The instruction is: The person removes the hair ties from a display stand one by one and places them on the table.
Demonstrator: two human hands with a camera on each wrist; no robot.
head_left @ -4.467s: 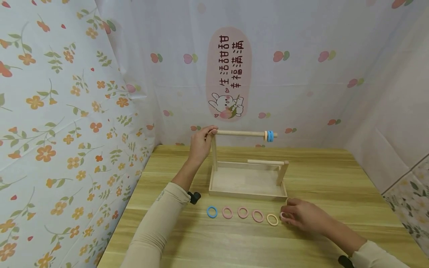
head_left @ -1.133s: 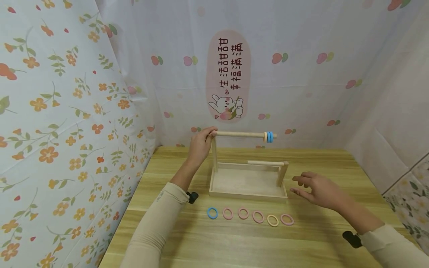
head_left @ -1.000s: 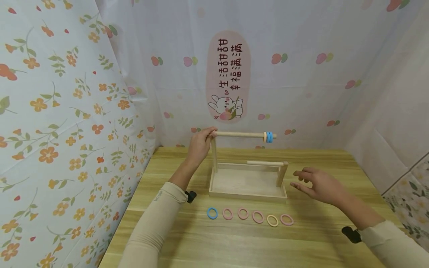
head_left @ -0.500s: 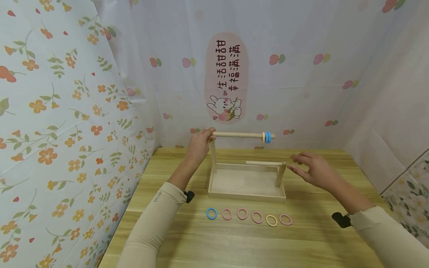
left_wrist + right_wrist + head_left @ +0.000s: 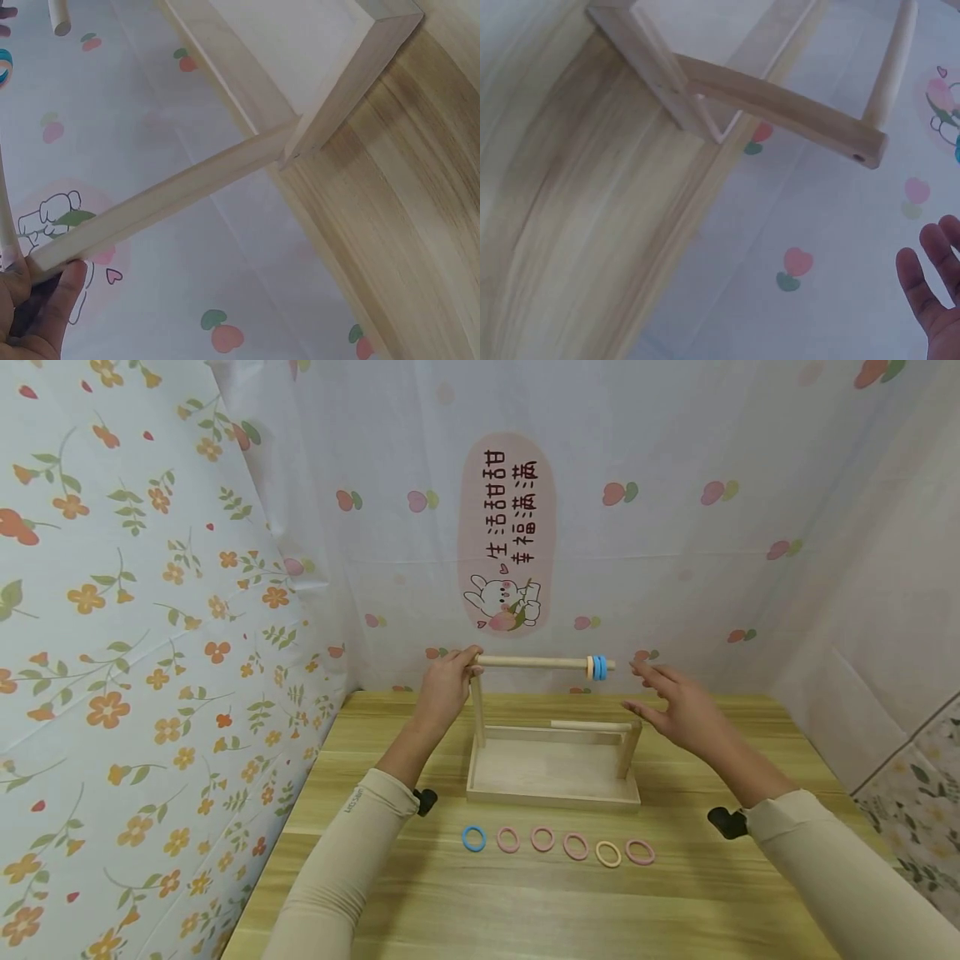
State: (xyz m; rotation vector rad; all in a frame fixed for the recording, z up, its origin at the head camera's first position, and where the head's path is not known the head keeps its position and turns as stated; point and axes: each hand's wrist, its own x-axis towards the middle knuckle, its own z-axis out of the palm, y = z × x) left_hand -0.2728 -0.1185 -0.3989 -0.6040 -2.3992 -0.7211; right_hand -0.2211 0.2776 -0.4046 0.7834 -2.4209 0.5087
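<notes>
My left hand (image 5: 444,687) grips the top of the tall left post (image 5: 478,710) of a wooden stand, at the corner where the upper dowel (image 5: 532,662) begins. In the left wrist view its thumb and fingers pinch that post (image 5: 165,195). Near the dowel's free right end hang two blue rings (image 5: 600,667) and a pale orange ring (image 5: 590,667). Just right of that end is my right hand (image 5: 686,710), its fingers apart and holding nothing. The right wrist view shows those spread fingers (image 5: 911,274) beyond the short right post (image 5: 780,105).
The stand's shallow tray base (image 5: 555,797) sits on the wood-grain table (image 5: 525,910). A lower dowel (image 5: 591,726) points left from the short post. In front lies a row of loose rings: a blue ring (image 5: 465,845), several pink ones and a yellow ring (image 5: 598,857). Patterned cloth hangs behind.
My right hand has let go of the rightmost pink ring, which now lies flat in the row. It has risen past the short post to the upper dowel's end. My left hand keeps its grip.
</notes>
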